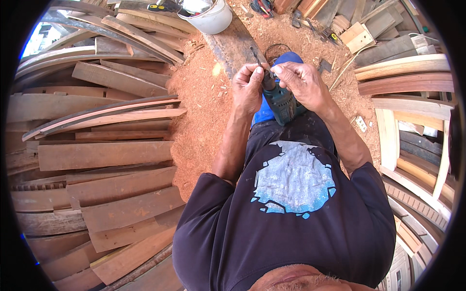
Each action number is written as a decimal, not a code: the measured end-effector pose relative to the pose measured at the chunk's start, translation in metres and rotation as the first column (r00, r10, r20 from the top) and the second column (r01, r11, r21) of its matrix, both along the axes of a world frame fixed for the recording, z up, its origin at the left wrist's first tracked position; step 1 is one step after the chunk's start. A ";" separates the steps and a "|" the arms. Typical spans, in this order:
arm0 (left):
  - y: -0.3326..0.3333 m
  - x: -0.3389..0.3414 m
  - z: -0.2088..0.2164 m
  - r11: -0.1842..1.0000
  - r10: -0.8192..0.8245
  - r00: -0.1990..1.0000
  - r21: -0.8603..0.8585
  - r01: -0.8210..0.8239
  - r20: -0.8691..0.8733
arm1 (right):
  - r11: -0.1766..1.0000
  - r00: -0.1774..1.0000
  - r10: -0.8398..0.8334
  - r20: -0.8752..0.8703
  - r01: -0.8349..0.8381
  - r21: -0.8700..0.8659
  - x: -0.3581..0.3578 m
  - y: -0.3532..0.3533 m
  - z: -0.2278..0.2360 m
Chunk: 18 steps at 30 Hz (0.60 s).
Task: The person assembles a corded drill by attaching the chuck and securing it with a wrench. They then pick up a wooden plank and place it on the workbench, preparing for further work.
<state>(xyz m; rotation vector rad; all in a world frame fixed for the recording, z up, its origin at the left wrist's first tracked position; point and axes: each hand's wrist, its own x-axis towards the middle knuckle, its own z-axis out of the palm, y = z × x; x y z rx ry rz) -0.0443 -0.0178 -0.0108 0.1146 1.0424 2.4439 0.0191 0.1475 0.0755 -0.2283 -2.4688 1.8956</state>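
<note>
A teal power drill (pixel 282 104) lies across my lap, its dark chuck (pixel 268 82) pointing away from me. At the chuck's left side my left hand (pixel 247 87) is closed, thumb and fingers pinching a dark drill bit (pixel 255 54) whose tip points up and away. Whether the bit sits in the chuck is hidden by my fingers. My right hand (pixel 306 85) is closed in a pinch on the chuck's right side. Something small and metallic shows at its fingertips, too small to make out.
Stacked planks (pixel 104 155) fill the left side, and curved wooden pieces (pixel 405 77) line the right. Ahead, a white bucket (pixel 213 19) stands on a worn board (pixel 238 41). Sawdust (pixel 199 121) covers the floor. A white power socket (pixel 360 123) lies at right.
</note>
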 end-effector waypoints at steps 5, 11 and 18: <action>-0.002 -0.002 -0.006 0.999 0.043 0.999 -0.002 -0.043 -0.013 | 0.997 0.997 0.059 0.047 -0.057 -0.046 0.003 0.000 -0.005; -0.001 -0.002 -0.005 1.000 0.009 1.000 0.004 -0.009 -0.006 | 0.942 0.974 0.152 -0.169 -0.091 0.322 0.006 -0.001 -0.002; 0.000 -0.003 -0.009 0.999 0.031 0.999 0.029 -0.031 0.013 | 0.845 0.879 0.237 -0.415 0.024 0.534 0.005 -0.002 -0.012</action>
